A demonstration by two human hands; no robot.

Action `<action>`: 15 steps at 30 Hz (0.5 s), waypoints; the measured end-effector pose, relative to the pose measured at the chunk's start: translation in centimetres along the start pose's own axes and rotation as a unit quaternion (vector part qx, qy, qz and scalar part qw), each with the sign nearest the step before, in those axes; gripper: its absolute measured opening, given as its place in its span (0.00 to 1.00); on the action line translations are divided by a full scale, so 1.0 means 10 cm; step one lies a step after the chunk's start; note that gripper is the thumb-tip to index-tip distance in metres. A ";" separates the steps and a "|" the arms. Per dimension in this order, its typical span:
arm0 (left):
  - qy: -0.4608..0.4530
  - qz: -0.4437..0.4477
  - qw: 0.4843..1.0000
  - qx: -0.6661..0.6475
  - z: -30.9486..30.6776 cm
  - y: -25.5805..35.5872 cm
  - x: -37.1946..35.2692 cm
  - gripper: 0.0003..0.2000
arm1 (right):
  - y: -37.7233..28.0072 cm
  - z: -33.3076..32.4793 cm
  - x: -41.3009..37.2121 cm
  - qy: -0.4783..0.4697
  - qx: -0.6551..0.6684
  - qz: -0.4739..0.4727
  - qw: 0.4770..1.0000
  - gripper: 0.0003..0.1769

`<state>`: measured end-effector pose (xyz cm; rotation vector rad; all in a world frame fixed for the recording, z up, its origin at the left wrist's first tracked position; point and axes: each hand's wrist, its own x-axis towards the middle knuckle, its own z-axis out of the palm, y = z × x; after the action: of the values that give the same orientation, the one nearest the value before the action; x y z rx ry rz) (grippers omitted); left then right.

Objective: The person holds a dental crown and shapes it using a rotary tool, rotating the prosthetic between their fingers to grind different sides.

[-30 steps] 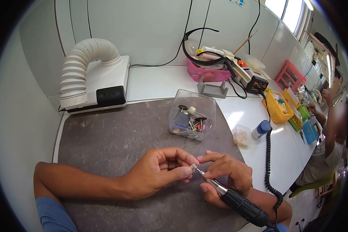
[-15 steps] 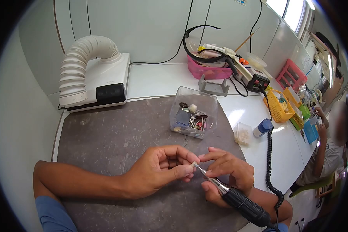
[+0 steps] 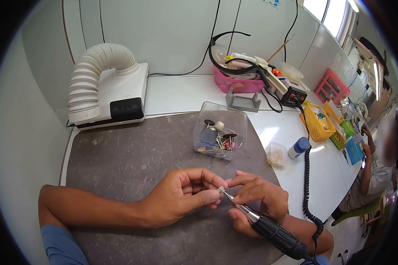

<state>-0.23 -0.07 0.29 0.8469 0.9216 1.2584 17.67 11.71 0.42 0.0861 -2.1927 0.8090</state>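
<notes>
Between thumb and fingertips, my left hand pinches a tiny whitish piece that looks like a dental crown; the fingers partly hide it. My right hand is wrapped round a black and silver rotary handpiece, held like a pen. Its thin bit points up and left and meets the small piece, or comes very close to it. Both hands are just above the brown work mat. Beyond them sits a clear plastic box with several mounted discs, burs and polishing tips.
A white dust extractor with a ribbed hose stands back left. To the right are a small clear tub, a blue-capped bottle, the handpiece's coiled cord and a yellow basket. A pink basket carries safety glasses. Another person sits far right.
The view has shifted very slightly. My right hand and the handpiece have moved a little to the left; my left hand keeps its pinch on the small piece.
</notes>
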 end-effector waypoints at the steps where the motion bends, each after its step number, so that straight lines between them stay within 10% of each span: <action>1: 0.001 -0.001 1.000 0.001 0.00 0.00 0.00 0.10 | 0.00 0.00 0.00 0.001 0.001 -0.002 1.000 0.14; 15: 0.002 -0.001 1.000 -0.002 -0.01 -0.01 0.00 0.11 | 0.00 0.00 0.00 -0.001 0.000 -0.005 1.000 0.14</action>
<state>-0.25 -0.05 0.21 0.8411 0.9223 1.2608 17.64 11.71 0.41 0.0979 -2.1924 0.8027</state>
